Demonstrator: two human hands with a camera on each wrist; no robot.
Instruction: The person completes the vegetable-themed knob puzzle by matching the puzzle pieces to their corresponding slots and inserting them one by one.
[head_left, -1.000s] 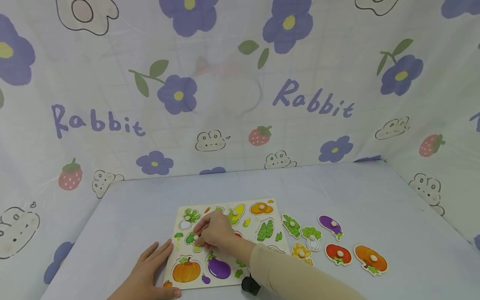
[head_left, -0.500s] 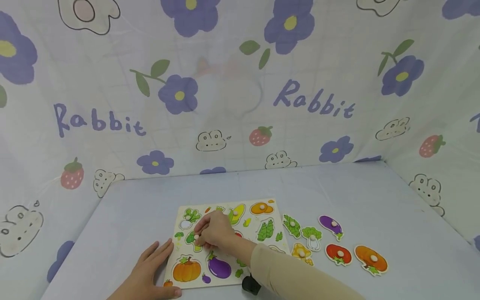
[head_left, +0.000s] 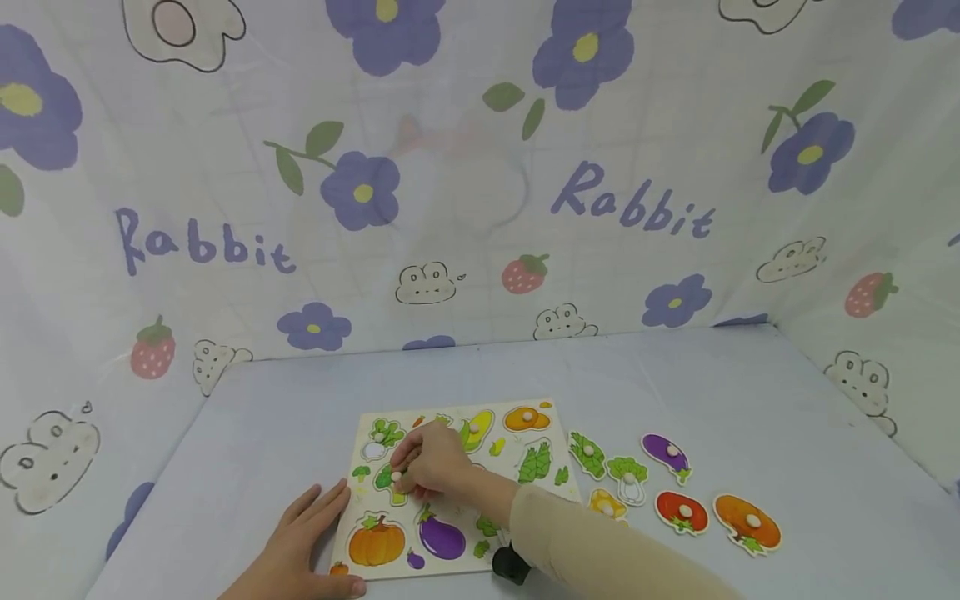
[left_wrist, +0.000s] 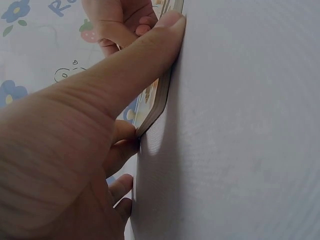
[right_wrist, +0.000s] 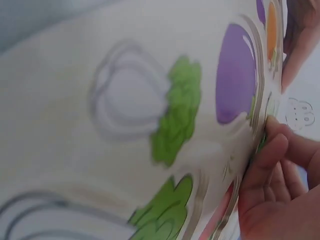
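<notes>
A wooden vegetable puzzle board (head_left: 457, 492) lies on the table in the head view. My right hand (head_left: 435, 460) is over its left half, thumb and fingertips pinching the small knob of a broccoli puzzle piece (head_left: 384, 478), which lies at its matching outline. In the right wrist view my right hand's fingers (right_wrist: 267, 165) are close against the board. My left hand (head_left: 303, 542) rests at the board's left side, fingers extended along the edge and thumb at the near corner. The left wrist view shows that thumb (left_wrist: 135, 62) lying along the board's edge.
Right of the board lie several knobbed pieces: an eggplant (head_left: 663, 452), a tomato (head_left: 681, 510), a pumpkin (head_left: 746, 521), a bok choy (head_left: 627, 477) and a yellow mushroom (head_left: 606, 502). A small black object (head_left: 511, 565) shows under the right sleeve. A patterned curtain (head_left: 465, 192) stands behind.
Both hands keep nearly the same place on the board and the broccoli piece. The head view has shifted slightly, so everything appears a little further right.
</notes>
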